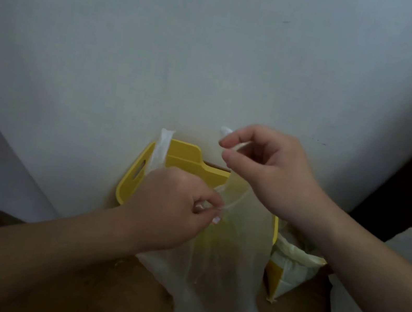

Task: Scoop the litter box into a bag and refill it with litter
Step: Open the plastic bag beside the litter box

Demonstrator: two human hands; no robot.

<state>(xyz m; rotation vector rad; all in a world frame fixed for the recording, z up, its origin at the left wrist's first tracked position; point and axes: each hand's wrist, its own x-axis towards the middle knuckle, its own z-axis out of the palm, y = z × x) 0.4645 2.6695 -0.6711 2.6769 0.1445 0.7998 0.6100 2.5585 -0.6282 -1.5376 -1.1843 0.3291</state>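
Above the brown wooden floor (118, 305), the thin translucent white plastic bag (221, 282) hangs limp between both hands. The left hand (173, 210) has its fingers (209, 215) curled, pinching the bag's rim. Higher up, the right hand (265, 171) pinches a twisted handle strand between thumb and forefinger. The mouth likely wants opening: draw the two pinches apart gently, as the film tears easily. The yellow plastic litter box (185, 157) stands behind, against the white wall (218, 48).

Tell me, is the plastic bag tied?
Not tied, no knot shows: left hand and right hand each pinch a strip of the plastic bag, apart.
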